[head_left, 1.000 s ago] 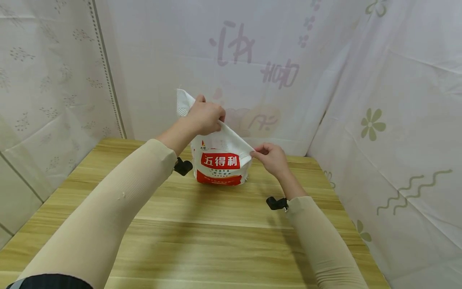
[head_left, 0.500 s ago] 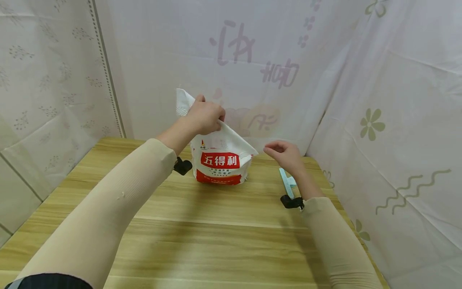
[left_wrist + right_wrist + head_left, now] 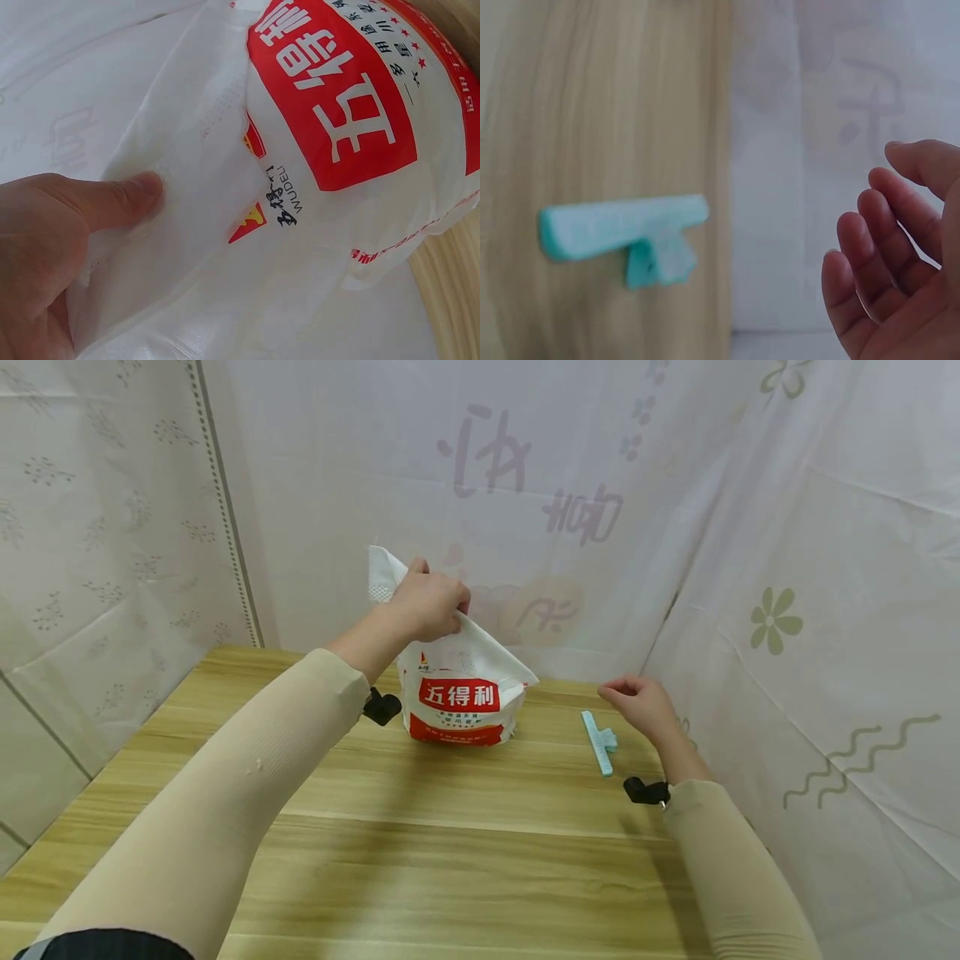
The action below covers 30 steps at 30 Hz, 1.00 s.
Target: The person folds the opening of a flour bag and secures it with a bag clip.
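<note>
A white flour bag [image 3: 459, 693] with red labels stands upright on the table, its top folded over in a slant. My left hand [image 3: 431, 603] pinches that folded top edge; in the left wrist view the thumb [image 3: 135, 196] presses on the white plastic. To the right of the bag, my right hand [image 3: 641, 708] hovers with nothing in it, its fingers [image 3: 855, 236] relaxed and slightly bent in the right wrist view. Just left of and below it lies a light-blue bag clip [image 3: 598, 743], also seen as a turquoise clip [image 3: 622, 225], apart from the hand.
The wood-grain table [image 3: 420, 877] reaches back to a pale printed curtain [image 3: 337, 485]. More curtain [image 3: 847, 635] hangs close along the right side, near my right forearm. A black wrist camera [image 3: 647, 791] sits on the right wrist, another on the left.
My right hand has let go of the bag's right folded corner and moved right, uncovering the clip on the table. The left hand keeps its grip on the bag.
</note>
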{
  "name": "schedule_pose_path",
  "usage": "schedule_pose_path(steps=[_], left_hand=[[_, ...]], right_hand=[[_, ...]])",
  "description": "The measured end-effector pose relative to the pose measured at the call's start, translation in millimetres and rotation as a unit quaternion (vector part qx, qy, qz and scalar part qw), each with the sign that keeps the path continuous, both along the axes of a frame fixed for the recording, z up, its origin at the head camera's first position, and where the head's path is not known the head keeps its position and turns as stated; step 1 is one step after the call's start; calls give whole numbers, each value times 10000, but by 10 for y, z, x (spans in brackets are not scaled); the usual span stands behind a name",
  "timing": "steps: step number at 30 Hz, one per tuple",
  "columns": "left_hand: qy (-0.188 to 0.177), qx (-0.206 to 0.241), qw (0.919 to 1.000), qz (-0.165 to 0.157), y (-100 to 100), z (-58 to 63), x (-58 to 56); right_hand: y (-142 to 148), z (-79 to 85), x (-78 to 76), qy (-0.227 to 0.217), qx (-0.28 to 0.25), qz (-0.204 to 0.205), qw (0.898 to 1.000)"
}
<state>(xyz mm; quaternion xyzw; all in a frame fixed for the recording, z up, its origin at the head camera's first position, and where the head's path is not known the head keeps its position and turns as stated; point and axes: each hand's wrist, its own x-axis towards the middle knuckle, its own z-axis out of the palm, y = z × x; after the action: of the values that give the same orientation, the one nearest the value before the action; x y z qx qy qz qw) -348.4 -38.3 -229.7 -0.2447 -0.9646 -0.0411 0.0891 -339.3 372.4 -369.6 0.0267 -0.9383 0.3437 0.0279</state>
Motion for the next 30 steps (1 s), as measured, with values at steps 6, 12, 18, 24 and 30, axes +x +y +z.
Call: schedule_pose_path(steps=[6, 12, 18, 24, 30], left_hand=[[7, -51, 10000, -19, -20, 3, -1], [-12, -45, 10000, 4, -29, -11, -1], [5, -59, 10000, 36, -24, -17, -11], [25, -46, 10000, 6, -24, -30, -26], [18, -36, 10000, 7, -32, -20, -23]], right_hand=[[182, -121, -19, -383, 111, -182, 9990], [343, -246, -57, -793, 317, -151, 9962], [458, -384, -101, -1230, 582, -174, 9905], [469, -458, -96, -1510, 780, -228, 9852], [463, -534, -121, -1566, 837, -171, 9840]])
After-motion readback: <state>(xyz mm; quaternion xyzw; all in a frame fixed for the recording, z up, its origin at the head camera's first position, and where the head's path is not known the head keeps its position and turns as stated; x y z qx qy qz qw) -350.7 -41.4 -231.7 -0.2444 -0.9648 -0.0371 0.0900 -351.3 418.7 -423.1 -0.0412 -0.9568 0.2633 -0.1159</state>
